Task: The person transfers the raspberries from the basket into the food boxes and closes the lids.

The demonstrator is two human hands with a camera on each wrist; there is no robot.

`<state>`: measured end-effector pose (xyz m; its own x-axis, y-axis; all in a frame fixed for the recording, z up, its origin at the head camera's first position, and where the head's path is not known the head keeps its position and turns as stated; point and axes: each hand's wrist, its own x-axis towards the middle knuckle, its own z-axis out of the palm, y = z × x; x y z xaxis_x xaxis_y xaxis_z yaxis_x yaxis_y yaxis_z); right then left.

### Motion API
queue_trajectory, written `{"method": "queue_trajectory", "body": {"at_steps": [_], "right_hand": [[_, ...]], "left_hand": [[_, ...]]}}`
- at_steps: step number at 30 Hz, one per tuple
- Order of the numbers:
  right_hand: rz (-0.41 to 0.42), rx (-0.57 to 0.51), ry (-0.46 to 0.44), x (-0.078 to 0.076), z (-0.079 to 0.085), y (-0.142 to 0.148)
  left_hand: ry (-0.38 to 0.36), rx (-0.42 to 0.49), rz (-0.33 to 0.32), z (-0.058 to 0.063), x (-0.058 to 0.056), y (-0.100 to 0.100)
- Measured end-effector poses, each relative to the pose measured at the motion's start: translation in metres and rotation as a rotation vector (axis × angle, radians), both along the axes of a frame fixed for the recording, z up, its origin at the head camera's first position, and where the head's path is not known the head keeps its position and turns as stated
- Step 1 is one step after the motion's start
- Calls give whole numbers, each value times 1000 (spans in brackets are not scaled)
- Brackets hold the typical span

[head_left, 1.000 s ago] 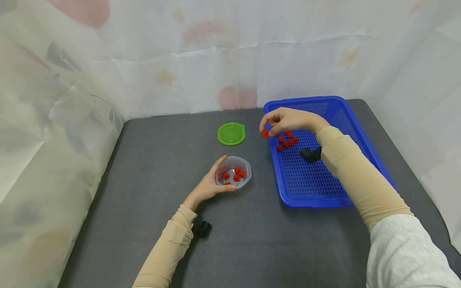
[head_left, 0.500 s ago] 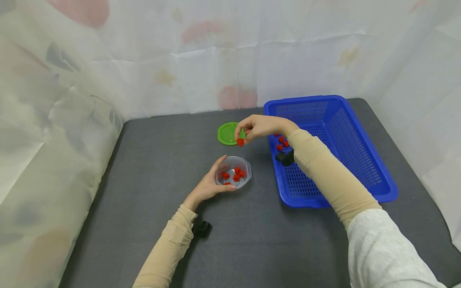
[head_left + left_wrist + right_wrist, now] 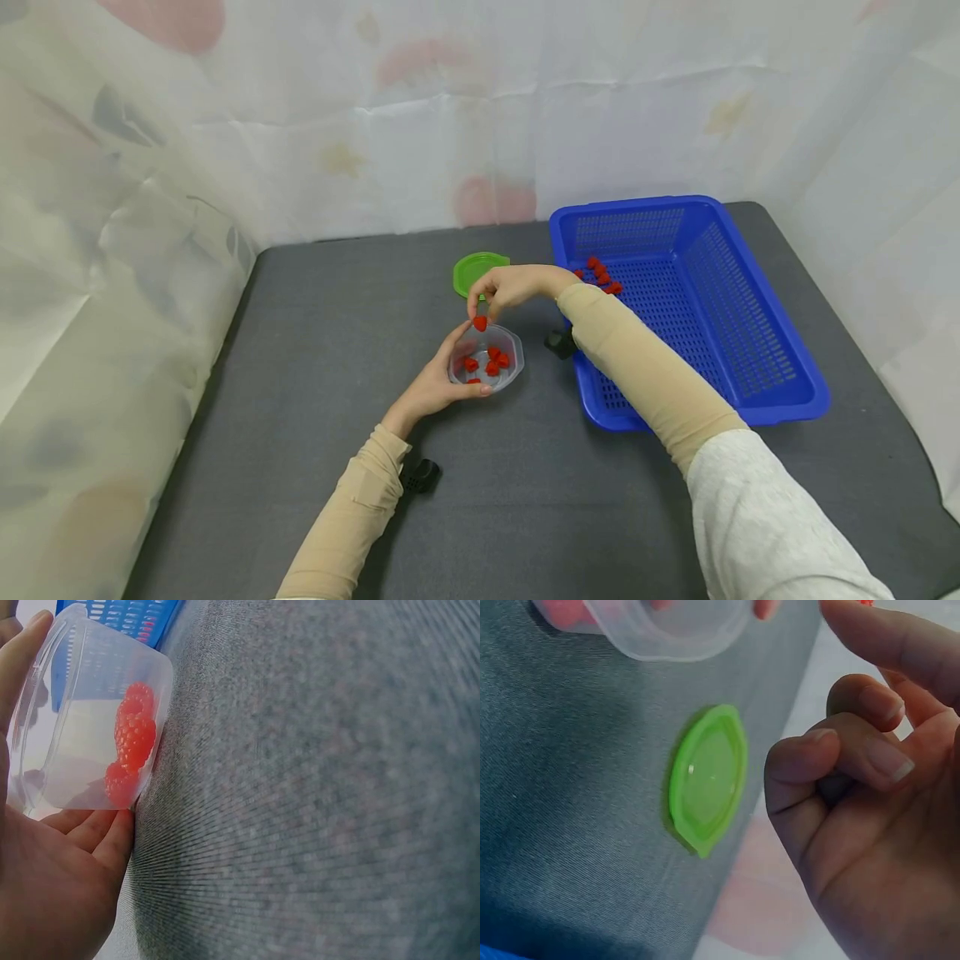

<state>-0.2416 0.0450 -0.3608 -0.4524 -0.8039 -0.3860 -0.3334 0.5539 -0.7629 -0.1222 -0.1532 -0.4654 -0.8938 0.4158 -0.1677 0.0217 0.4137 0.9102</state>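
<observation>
While the left hand (image 3: 435,387) holds the clear tub (image 3: 513,377) between its thumb and fingers, the right hand (image 3: 517,287) pinches one red berry (image 3: 480,322) by the tub's far edge, close to the left hand. I can't tell if that berry touches the tub. More berries (image 3: 492,369) lie in the bottom of the tub, near the middle of the grey table (image 3: 300,333). A green lid (image 3: 470,272) lies just behind the tub, and the right hand covers part of it. Off to the right is a big blue basket (image 3: 750,350) with lots of little holes and some other berries (image 3: 602,273) inside. The right sleeve (image 3: 645,367) stretches across the basket and hides some of it. A patterned white cloth (image 3: 285,167) hangs behind the table.
</observation>
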Motion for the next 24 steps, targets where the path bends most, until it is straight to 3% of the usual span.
{"method": "queue_trajectory", "body": {"at_steps": [17,19,24], "right_hand": [[51,129,27,6,-21,-16],[51,134,34,7,-22,-16],[46,139,54,7,-23,-17]], "left_hand": [[8,-24,21,0,2,1],[-2,-18,10,9,4,2],[-14,-20,2,10,3,3]]}}
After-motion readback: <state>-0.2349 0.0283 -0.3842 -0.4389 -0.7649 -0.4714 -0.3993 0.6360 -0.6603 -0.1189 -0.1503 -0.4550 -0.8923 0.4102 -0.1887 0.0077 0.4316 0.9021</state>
